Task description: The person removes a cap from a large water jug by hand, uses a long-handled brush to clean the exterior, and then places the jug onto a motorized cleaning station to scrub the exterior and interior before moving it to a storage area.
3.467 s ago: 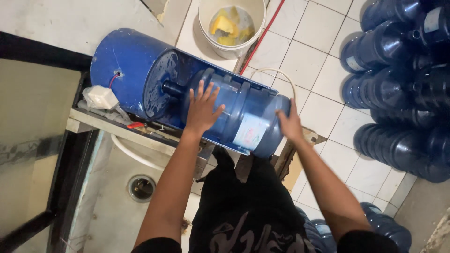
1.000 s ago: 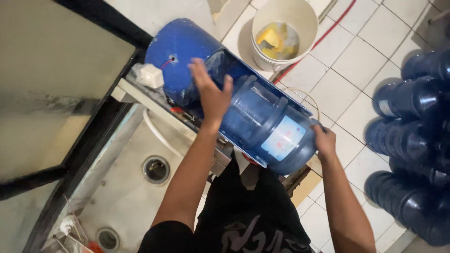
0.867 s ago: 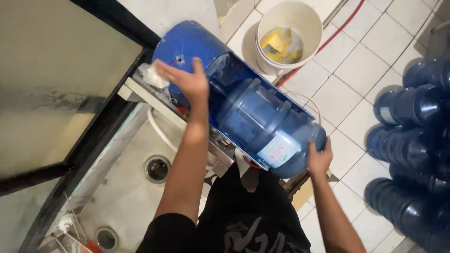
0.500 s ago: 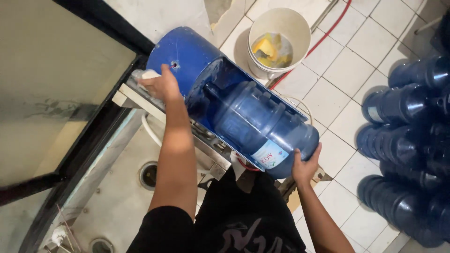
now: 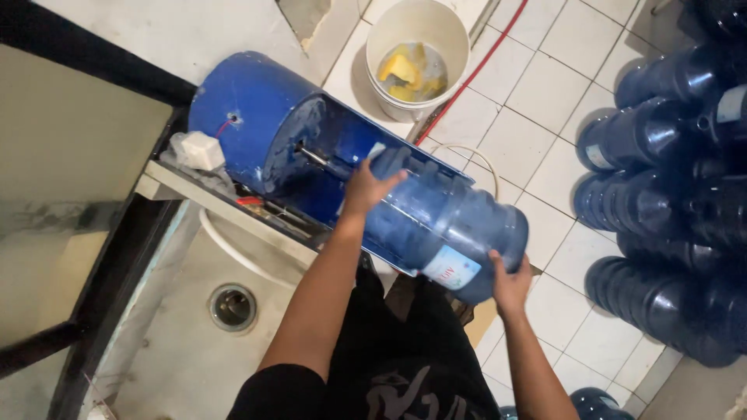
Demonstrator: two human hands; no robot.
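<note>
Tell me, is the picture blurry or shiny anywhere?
In the head view, the big blue bottle under the left hand and right hand looks fairly sharp; bright glints shine on the stacked bottles at right; the glass panel at left looks hazy.

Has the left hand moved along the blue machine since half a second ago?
Yes. The left hand has left the drum end by the white box and now rests on the water jug.

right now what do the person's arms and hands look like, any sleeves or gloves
Both arms are bare from shoulder to wrist, with no sleeves showing. The left hand and right hand wear no gloves, and no rings, watch or bands show. The person wears a black top with a grey print.
</note>
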